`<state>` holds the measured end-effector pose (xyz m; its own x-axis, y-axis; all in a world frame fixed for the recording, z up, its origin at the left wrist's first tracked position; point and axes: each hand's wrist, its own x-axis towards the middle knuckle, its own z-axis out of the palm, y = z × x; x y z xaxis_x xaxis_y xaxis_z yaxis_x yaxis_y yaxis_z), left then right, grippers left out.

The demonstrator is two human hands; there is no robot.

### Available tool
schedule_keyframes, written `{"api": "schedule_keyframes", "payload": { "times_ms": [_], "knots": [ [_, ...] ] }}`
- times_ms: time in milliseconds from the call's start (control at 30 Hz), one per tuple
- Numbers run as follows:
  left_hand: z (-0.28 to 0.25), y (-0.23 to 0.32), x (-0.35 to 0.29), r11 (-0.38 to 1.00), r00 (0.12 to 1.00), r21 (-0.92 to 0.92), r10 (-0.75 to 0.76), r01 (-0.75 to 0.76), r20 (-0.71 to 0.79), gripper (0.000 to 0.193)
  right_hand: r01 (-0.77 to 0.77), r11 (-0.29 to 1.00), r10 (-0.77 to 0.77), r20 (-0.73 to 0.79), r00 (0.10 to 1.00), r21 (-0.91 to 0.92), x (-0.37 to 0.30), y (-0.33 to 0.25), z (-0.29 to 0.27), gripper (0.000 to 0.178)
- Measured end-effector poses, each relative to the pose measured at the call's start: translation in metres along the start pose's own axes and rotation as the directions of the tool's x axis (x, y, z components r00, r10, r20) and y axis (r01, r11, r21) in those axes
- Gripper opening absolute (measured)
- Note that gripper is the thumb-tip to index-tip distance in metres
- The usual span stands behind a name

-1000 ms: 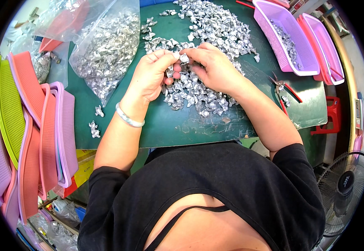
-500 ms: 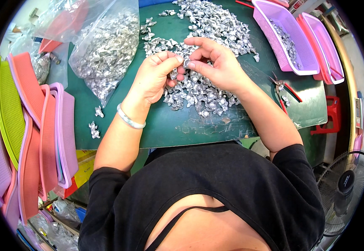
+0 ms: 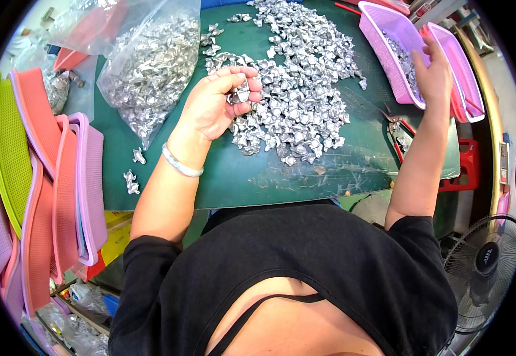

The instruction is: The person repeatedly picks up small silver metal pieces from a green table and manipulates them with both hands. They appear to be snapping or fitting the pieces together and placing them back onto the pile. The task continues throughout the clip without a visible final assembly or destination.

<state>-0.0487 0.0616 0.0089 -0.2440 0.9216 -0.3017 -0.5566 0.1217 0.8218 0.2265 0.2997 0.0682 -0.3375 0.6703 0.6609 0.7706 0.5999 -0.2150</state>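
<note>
My left hand [image 3: 219,98] is curled above the left side of a pile of small, shiny silver metal pieces [image 3: 305,89]. A silver metal piece [image 3: 241,92] rests inside its bent fingers; whether more lie beneath cannot be made out. Over at the right, my right hand [image 3: 436,76] is raised at the right rim of a purple plastic basket [image 3: 397,35]. Its thumb and fingers are apart, and nothing shows between them. Small grey metal pieces [image 3: 401,59] lie along the bottom of that basket.
Red-handled cutting pliers [image 3: 396,133] lie beside my right forearm. A clear plastic bag [image 3: 148,65] full of silver pieces stands at the left, with two loose pieces [image 3: 131,181] nearer me. Stacked plastic baskets [image 3: 62,196] line the left edge; a fan [image 3: 486,261] stands at lower right.
My right hand has left my left hand and swung right to the purple basket, its fingers spreading. The left hand stays over the pile, curled around a silver piece.
</note>
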Motion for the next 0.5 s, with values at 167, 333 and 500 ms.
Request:
{"api": "schedule_keyframes", "payload": {
  "times_ms": [167,333,500],
  "knots": [
    [-0.003,0.0,-0.004,0.999,0.999,-0.04,0.006,-0.008,-0.043,0.027,0.146,0.823,-0.354,0.295,0.887,0.549,-0.04,-0.096,0.031,0.031],
    [-0.001,0.002,-0.001,0.989,1.0,-0.147,-0.006,0.006,0.004,0.027,0.178,0.671,-0.597,0.381,0.706,0.72,-0.075,-0.155,0.048,0.033],
    [-0.006,0.003,-0.001,0.989,0.999,-0.148,-0.001,0.009,0.048,0.033,0.235,0.631,-0.625,0.306,0.718,0.739,-0.081,-0.166,0.062,0.028]
  ]
}}
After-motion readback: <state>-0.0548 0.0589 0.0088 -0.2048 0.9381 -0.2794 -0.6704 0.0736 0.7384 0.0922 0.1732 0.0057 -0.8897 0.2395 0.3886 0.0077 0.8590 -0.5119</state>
